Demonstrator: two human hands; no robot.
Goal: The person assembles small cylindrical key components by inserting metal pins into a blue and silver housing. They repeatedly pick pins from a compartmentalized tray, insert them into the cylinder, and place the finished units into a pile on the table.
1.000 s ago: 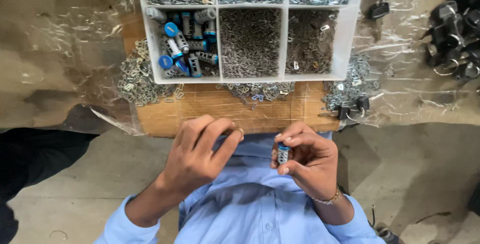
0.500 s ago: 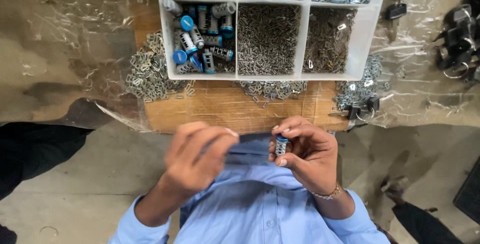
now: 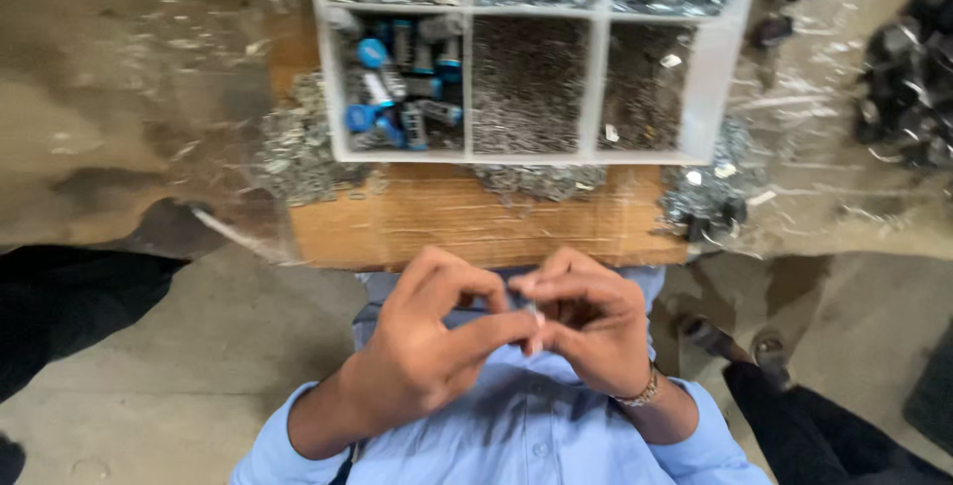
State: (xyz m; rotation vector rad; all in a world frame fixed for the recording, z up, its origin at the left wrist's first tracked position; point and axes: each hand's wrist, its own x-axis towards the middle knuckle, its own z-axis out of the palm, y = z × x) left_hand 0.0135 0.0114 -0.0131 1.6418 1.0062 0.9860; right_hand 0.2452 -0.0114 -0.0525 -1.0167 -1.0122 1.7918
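both hands meet fingertip to fingertip — left hand [image 3: 422,346] and right hand [image 3: 591,331] pinched on a tiny part [image 3: 536,318], likely light, rigid, slippery — best gripped at its ends.

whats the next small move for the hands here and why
Probably keep pressing the small part together: the left hand and right hand meet fingertip to fingertip over the lap, short of the divided tray. What they pinch is mostly hidden, so this is only a guess.
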